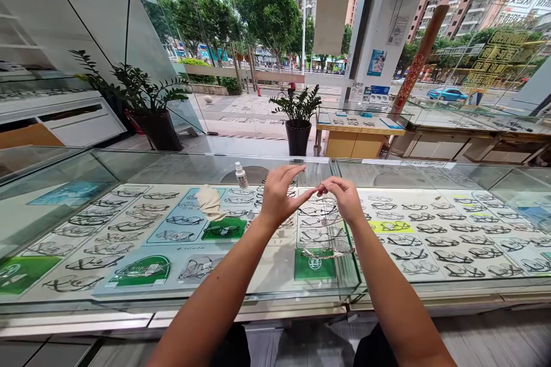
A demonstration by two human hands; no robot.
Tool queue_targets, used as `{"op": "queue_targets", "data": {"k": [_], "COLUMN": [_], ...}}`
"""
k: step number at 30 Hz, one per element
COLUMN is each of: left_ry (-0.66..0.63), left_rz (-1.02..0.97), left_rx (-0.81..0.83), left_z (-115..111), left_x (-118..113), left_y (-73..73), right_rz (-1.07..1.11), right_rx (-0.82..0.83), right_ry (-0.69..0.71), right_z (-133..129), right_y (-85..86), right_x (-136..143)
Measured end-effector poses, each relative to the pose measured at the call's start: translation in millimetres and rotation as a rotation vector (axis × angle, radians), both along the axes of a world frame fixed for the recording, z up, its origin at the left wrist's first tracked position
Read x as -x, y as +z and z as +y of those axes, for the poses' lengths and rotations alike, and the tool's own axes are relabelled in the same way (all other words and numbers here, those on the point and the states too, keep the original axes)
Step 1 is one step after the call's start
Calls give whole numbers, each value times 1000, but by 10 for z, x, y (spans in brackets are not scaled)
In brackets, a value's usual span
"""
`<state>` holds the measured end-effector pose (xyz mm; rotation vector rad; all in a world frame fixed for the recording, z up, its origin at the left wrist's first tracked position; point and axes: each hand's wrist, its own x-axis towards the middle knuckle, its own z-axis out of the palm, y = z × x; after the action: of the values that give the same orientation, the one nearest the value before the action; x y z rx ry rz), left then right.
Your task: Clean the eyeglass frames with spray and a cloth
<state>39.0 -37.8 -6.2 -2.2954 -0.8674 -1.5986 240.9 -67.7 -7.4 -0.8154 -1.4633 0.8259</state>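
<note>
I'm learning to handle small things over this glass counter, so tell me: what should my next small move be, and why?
Perhaps gently draw the left hand's thumb and forefinger closer together to help steady the small item. The right hand seems to pinch it, while the left thumb reaches beside that pinch and the forefinger stands spread apart.

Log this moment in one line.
left hand: thumb and fingers spread, grip unclear | right hand: pinching small thin dark item, identity unclear | glass display counter below: white plastic bottle, crumpled beige cloth on top
</note>
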Motion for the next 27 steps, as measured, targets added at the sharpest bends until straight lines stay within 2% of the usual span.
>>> {"op": "queue_targets", "data": {"k": [4,7,13,15,21,27], "left_ry": [-13,21,153,180,208,211], "left_rz": [-27,-79,-251,-282,-316,-330], "left_rx": [7,31,108,101,85,72], "left_z": [1,-3,-12,-19,-44,-61], "left_x": [-9,-18,-23,-29,-61,-80], "left_y": [-10,-15,-6,1,-7,-19], "right_rz": [9,24,-88,-167,-202,-188], "right_rx": [-20,-46,-174,-216,-245,-249], "right_ry": [-4,-87,-544,-632,-702,-700], "right_z": [-7,-11,-70,-99,-119,-105], "right_y": [37,45,-33,-61,-91,-103], "right_x": [-18,-20,83,147,257,259]}}
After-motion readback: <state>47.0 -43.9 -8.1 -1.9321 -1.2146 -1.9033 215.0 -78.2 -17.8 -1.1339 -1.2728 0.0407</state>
